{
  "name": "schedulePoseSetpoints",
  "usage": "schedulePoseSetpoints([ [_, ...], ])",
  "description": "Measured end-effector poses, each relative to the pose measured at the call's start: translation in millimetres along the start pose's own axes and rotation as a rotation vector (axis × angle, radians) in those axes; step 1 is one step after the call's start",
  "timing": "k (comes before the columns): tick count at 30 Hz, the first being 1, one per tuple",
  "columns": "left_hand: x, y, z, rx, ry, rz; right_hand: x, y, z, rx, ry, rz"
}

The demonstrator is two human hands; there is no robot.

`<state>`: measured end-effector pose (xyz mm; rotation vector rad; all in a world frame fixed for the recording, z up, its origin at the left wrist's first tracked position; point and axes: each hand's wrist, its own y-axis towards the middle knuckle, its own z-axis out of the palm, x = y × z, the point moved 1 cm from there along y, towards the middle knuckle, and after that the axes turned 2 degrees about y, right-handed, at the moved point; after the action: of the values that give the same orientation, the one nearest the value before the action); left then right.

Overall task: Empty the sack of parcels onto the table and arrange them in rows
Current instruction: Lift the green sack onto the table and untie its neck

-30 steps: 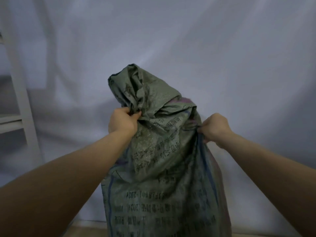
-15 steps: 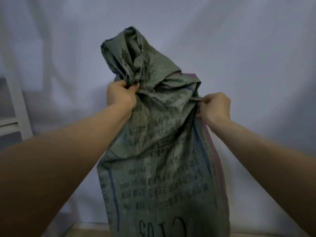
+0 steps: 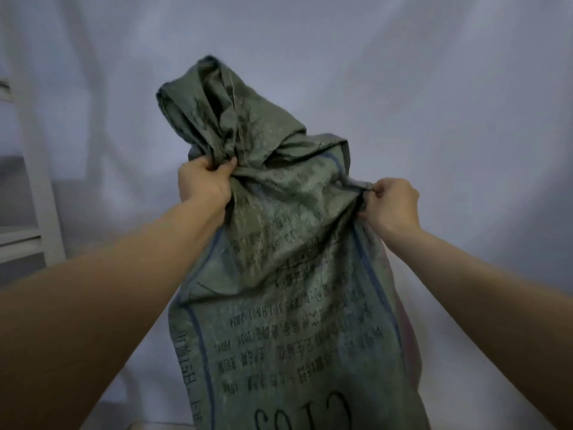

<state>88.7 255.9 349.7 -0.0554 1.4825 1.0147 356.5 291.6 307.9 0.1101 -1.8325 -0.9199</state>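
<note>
A grey-green woven sack (image 3: 288,290) with black upside-down print and blue side stripes hangs in front of me, held up at arm's length. My left hand (image 3: 204,184) is clenched on a bunch of the crumpled fabric near the sack's upper left corner. My right hand (image 3: 392,203) pinches the sack's right edge at about the same height. A loose crumpled part of the sack stands above my left hand. No parcels show; the sack's lower end runs out of the frame.
A white draped cloth (image 3: 434,103) fills the background. At the left edge stands a pale shelf frame (image 3: 34,193). A thin strip of wooden surface (image 3: 155,426) shows at the bottom.
Both hands have lifted the sack higher, so more of its lower print shows. My grips on the fabric are unchanged.
</note>
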Motion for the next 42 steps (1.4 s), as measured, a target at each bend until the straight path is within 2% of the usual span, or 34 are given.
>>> schedulePoseSetpoints([
  [3, 47, -22, -7, 0.021, 0.123, -0.100, -10, -11, 6, 0.183, -0.076, 0.125],
  [5, 47, -27, -4, 0.038, 0.148, -0.095, 2, -16, 9, 0.201, -0.074, 0.087],
  [10, -22, 1, 8, 0.034, 0.109, 0.095, 52, -5, 2, -0.046, -0.014, -0.130],
  [12, -18, 0, 6, 0.052, 0.069, 0.111, 43, -4, -1, -0.071, -0.019, -0.138],
  [17, 59, -36, -4, 0.148, 0.332, -0.068, -5, -33, 4, 0.233, -0.148, 0.094],
  [26, 48, -28, -5, 0.131, 0.305, -0.051, -6, -34, -6, 0.299, -0.011, 0.221],
  [28, 33, -22, -1, 0.109, 0.282, -0.017, 6, -26, -4, 0.261, 0.038, 0.210],
  [31, -15, -2, 7, 0.047, 0.177, 0.075, 33, -6, 2, 0.123, 0.048, 0.073],
  [34, -26, -8, 5, 0.071, 0.120, 0.122, 31, -6, 2, 0.020, 0.061, 0.002],
  [35, -12, -15, 0, 0.090, 0.144, 0.100, 21, -12, 2, 0.040, 0.036, 0.027],
  [39, 56, -48, -22, 0.152, 0.380, -0.124, -16, -36, 11, 0.307, -0.032, 0.195],
  [42, 59, -39, -21, 0.141, 0.346, -0.138, -11, -34, 13, 0.297, 0.017, 0.184],
])
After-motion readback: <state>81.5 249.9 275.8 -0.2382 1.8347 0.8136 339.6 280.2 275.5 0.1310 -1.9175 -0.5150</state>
